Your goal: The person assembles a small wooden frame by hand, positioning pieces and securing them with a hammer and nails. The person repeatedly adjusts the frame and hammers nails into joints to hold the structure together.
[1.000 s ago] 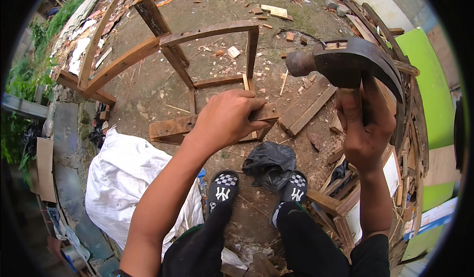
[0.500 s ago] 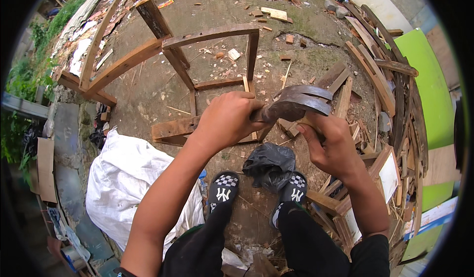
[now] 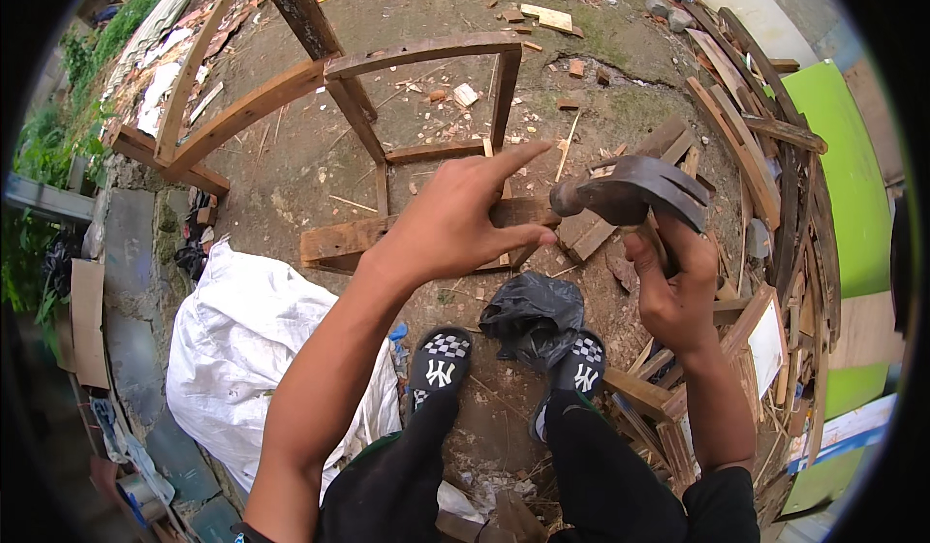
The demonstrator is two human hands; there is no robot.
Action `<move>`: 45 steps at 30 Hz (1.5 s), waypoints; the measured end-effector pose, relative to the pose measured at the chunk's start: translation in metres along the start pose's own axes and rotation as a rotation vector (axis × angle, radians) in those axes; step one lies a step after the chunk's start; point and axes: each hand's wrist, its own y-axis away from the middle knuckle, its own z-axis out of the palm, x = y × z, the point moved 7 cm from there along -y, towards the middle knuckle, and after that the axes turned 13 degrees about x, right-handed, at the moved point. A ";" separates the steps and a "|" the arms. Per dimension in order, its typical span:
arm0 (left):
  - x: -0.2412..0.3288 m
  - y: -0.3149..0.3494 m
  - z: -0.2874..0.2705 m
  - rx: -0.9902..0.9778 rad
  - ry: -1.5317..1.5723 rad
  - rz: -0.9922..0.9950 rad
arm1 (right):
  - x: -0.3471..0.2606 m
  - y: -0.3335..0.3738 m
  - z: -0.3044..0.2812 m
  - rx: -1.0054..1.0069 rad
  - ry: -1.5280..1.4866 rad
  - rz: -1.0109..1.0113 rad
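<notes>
The left hand and right hand are bare, as are the forearms. A plain black sleeve ends near the right elbow; a bit of the left cuff, dark with a small pale mark, shows at the lower edge. The trousers are black, with slivers of green along the outer sides. The footwear is dark and round-toed, with black-and-white checks and a white emblem on each foot.
</notes>
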 end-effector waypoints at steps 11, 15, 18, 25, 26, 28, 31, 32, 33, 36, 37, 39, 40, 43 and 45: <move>-0.055 0.060 -0.145 0.399 1.106 -0.467 | 0.039 0.030 0.007 0.178 -0.405 0.536; -0.080 0.109 -0.171 0.587 1.369 -0.497 | 0.029 0.031 0.013 0.115 -0.378 0.582; -0.092 0.140 -0.168 0.765 1.402 -0.603 | 0.019 0.039 0.017 0.148 -0.398 0.534; -0.119 0.210 -0.142 0.892 1.168 -0.846 | -0.012 0.045 0.056 0.041 -0.515 0.532; -0.122 0.211 -0.137 0.826 1.063 -0.839 | -0.013 0.044 0.059 0.003 -0.505 0.507; -0.128 0.208 -0.127 0.688 0.842 -0.813 | -0.025 0.041 0.072 0.057 -0.476 0.547; -0.123 0.198 -0.117 0.623 0.509 -0.676 | -0.050 0.026 0.091 0.053 -0.402 0.555; -0.120 0.194 -0.115 0.601 0.334 -0.575 | -0.063 0.018 0.102 0.035 -0.380 0.439; -0.119 0.194 -0.110 0.582 0.328 -0.553 | -0.073 0.011 0.114 0.013 -0.362 0.324; -0.123 0.183 -0.098 0.531 0.380 -0.509 | -0.086 -0.002 0.141 -0.106 -0.299 0.153; -0.130 0.184 -0.094 0.524 0.435 -0.538 | -0.089 -0.001 0.150 -0.162 -0.282 0.131; -0.138 0.184 -0.090 0.518 0.462 -0.586 | -0.090 0.004 0.160 -0.193 -0.214 0.108; -0.140 0.184 -0.089 0.519 0.435 -0.606 | -0.090 0.006 0.164 -0.209 -0.177 0.095; -0.141 0.183 -0.086 0.531 0.451 -0.627 | -0.086 0.007 0.171 -0.167 -0.204 0.200; -0.141 0.183 -0.085 0.551 0.457 -0.608 | -0.084 0.007 0.174 -0.141 -0.222 0.248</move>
